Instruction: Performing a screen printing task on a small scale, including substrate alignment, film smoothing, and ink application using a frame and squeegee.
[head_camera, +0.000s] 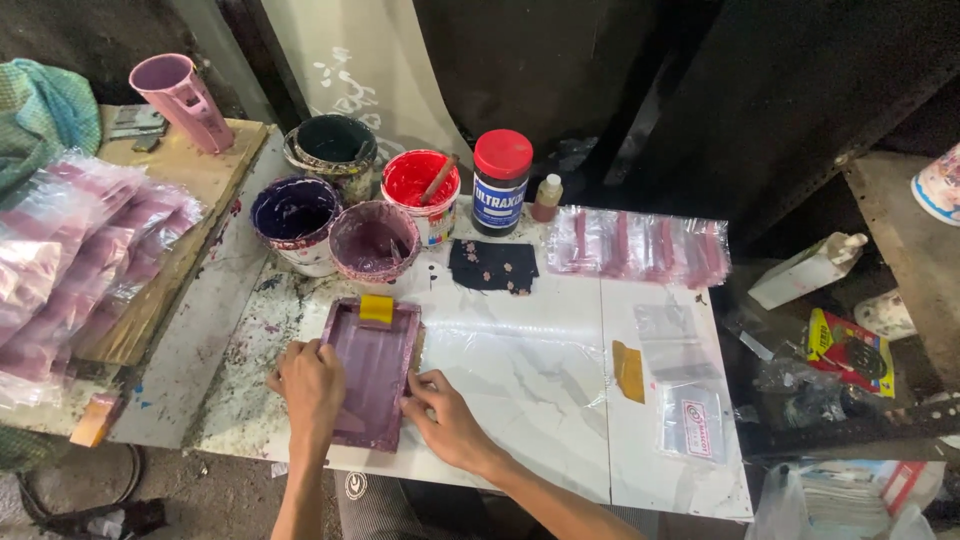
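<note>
A small purple-stained screen-printing frame (375, 350) lies flat on the white marble-pattern tabletop (530, 370). A yellow tape patch (377, 309) sits at its far edge. My left hand (312, 385) presses down on the frame's near left side. My right hand (445, 415) rests on the table with its fingers against the frame's right edge. Whatever is under the frame is hidden.
Behind the frame stand paint tubs: purple (296, 215), mauve (373, 243), dark green (333, 150) and red with a stick (420, 185), plus a red-capped jar (502, 180). Clear plastic bags (640, 245) lie at right, a yellow scraper (628, 370) nearby, a bag stack (80, 250) at left.
</note>
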